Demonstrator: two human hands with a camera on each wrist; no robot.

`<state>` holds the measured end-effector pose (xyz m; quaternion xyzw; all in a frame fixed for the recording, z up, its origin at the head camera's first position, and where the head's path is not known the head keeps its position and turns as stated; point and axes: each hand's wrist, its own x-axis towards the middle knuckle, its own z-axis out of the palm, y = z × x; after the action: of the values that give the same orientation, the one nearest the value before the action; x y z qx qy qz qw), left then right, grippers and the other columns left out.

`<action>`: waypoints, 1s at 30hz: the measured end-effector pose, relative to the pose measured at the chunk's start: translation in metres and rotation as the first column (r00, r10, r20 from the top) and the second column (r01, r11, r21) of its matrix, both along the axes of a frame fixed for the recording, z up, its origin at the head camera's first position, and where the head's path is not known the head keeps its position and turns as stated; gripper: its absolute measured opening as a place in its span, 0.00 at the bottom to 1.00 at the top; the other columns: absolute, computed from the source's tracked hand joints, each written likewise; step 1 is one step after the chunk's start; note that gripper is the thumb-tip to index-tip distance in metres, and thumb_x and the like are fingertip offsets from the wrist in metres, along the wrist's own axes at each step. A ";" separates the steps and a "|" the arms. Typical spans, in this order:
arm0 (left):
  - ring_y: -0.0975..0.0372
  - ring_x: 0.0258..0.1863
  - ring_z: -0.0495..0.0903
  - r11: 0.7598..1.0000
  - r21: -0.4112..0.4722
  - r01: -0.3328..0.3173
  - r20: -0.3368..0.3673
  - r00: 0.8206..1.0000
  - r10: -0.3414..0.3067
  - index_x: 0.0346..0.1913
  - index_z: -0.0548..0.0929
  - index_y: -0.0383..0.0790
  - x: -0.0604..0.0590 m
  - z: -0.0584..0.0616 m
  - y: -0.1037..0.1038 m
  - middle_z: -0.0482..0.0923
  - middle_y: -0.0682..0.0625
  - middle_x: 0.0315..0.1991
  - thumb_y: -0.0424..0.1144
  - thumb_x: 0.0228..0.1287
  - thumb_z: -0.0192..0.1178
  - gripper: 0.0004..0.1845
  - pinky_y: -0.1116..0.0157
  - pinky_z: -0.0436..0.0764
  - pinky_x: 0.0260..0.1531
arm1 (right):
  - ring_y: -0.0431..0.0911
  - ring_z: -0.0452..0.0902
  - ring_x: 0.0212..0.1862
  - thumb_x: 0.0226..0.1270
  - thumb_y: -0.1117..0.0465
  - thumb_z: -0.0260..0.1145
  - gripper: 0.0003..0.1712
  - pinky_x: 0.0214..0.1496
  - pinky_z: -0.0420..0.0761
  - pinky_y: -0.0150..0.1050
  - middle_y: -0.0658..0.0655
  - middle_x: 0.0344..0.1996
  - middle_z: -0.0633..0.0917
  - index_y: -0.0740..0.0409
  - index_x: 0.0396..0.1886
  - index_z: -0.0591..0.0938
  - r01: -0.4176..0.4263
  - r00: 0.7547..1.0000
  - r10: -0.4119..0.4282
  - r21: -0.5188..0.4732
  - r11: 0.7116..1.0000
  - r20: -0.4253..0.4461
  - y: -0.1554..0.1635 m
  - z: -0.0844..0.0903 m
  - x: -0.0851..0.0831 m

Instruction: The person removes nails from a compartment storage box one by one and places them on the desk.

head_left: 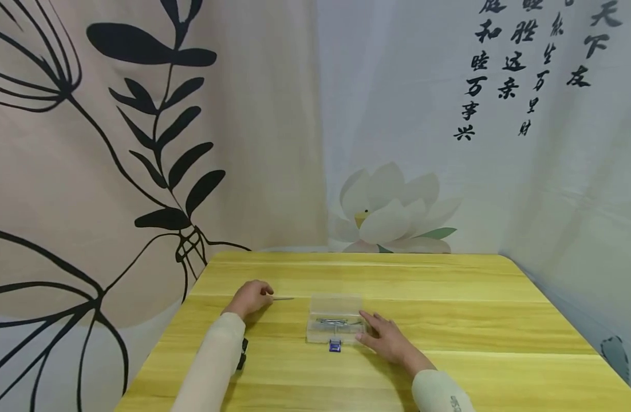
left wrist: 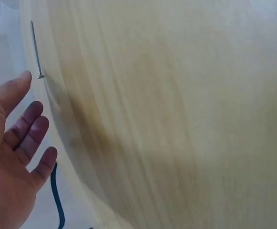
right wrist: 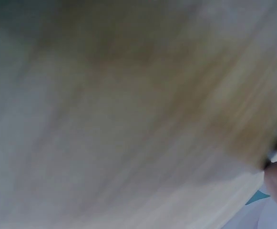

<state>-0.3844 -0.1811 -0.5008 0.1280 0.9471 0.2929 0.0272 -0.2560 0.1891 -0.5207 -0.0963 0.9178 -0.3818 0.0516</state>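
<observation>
We see the thin metal nail [head_left: 283,298] on the wooden table [head_left: 475,320], to the left of the clear box [head_left: 315,339] and well apart from it; our left hand [head_left: 253,296] is at its near end, and in the left wrist view the thumb and fingers stand apart, with the flat head just beyond the thumb tip and nothing pinched between them; our right hand [head_left: 390,340] is at the right end of the box, thumb and forefinger spread at its wall; how firmly they press, we cannot tell, since the right wrist view is blurred and shows only a sliver of hand.

We judge the nail to be light, stiff and hard to break; its smooth, narrow shank should be slippery and prone to roll, so we would do best to pinch it between thumb and forefinger just below the head, where the rim checks a slip; the point deserves care. The box, its lid [head_left: 336,303] standing open behind a row of loose metal nails [head_left: 332,321], looks like thin plastic, light and a little brittle; we would steady it low on the side wall, away from the lid; the blue tab [head_left: 335,345] at its front seems a poor handhold.
</observation>
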 end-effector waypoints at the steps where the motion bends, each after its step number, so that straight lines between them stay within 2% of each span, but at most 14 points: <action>1: 0.49 0.49 0.78 1.000 0.009 0.007 -0.005 1.000 -0.007 0.49 0.86 0.38 0.000 0.001 0.000 0.80 0.43 0.47 0.35 0.68 0.64 0.10 0.48 0.76 0.49 | 0.74 0.45 0.72 0.72 0.44 0.62 0.38 0.68 0.43 0.72 0.73 0.72 0.60 0.52 0.76 0.65 0.000 1.000 0.000 0.003 1.000 -0.001 0.000 0.000 0.000; 6: 0.51 0.50 0.78 0.995 0.090 0.031 -0.011 0.999 -0.030 0.51 0.85 0.37 0.002 0.010 0.006 0.80 0.45 0.49 0.36 0.70 0.62 0.11 0.49 0.76 0.49 | 0.76 0.44 0.72 0.72 0.44 0.61 0.38 0.67 0.43 0.73 0.73 0.72 0.59 0.52 0.76 0.65 -0.006 1.000 0.006 0.012 1.000 -0.001 0.001 -0.001 -0.002; 12: 0.54 0.50 0.79 0.974 0.209 0.087 -0.018 0.996 -0.085 0.53 0.85 0.36 0.008 0.026 0.025 0.82 0.47 0.48 0.36 0.70 0.62 0.12 0.52 0.78 0.49 | 0.74 0.45 0.72 0.73 0.44 0.62 0.38 0.68 0.43 0.72 0.73 0.72 0.60 0.53 0.76 0.64 -0.012 1.000 0.012 0.013 1.000 0.000 0.001 -0.001 -0.002; 17: 0.55 0.49 0.80 0.960 0.254 0.121 -0.016 0.993 -0.121 0.52 0.85 0.38 0.016 0.034 0.041 0.82 0.48 0.48 0.37 0.70 0.62 0.12 0.54 0.79 0.48 | 0.73 0.46 0.73 0.72 0.43 0.61 0.38 0.69 0.43 0.71 0.73 0.72 0.60 0.53 0.76 0.65 -0.016 1.000 0.016 0.017 1.000 0.003 0.001 -0.001 -0.001; 20: 0.56 0.47 0.80 0.951 0.274 0.145 -0.014 0.989 -0.147 0.52 0.85 0.38 0.021 0.036 0.050 0.82 0.48 0.46 0.37 0.70 0.62 0.11 0.55 0.80 0.47 | 0.74 0.46 0.72 0.72 0.44 0.62 0.38 0.68 0.43 0.71 0.74 0.72 0.60 0.54 0.76 0.65 -0.019 1.000 0.019 0.011 1.000 0.000 0.000 0.000 0.000; 27: 0.59 0.42 0.78 0.931 0.254 0.261 -0.050 0.965 -0.257 0.51 0.85 0.38 0.031 0.034 0.071 0.82 0.51 0.43 0.38 0.71 0.62 0.11 0.58 0.78 0.42 | 0.74 0.46 0.72 0.73 0.45 0.62 0.38 0.68 0.43 0.72 0.74 0.72 0.60 0.54 0.76 0.65 -0.032 0.999 0.032 0.009 0.999 0.004 0.000 0.003 0.001; 30: 0.60 0.41 0.77 0.925 0.267 0.271 -0.034 0.962 -0.272 0.50 0.86 0.40 0.035 0.032 0.080 0.81 0.52 0.42 0.39 0.71 0.62 0.11 0.58 0.78 0.41 | 0.75 0.47 0.72 0.73 0.45 0.62 0.38 0.67 0.44 0.73 0.74 0.72 0.60 0.54 0.76 0.65 -0.038 0.999 0.038 0.011 0.999 0.014 0.001 0.006 0.001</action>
<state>-0.3490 -0.1008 -0.4689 0.2596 0.8717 0.4123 0.0515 -0.2547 0.1902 -0.5148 -0.1108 0.9175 -0.3762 0.0658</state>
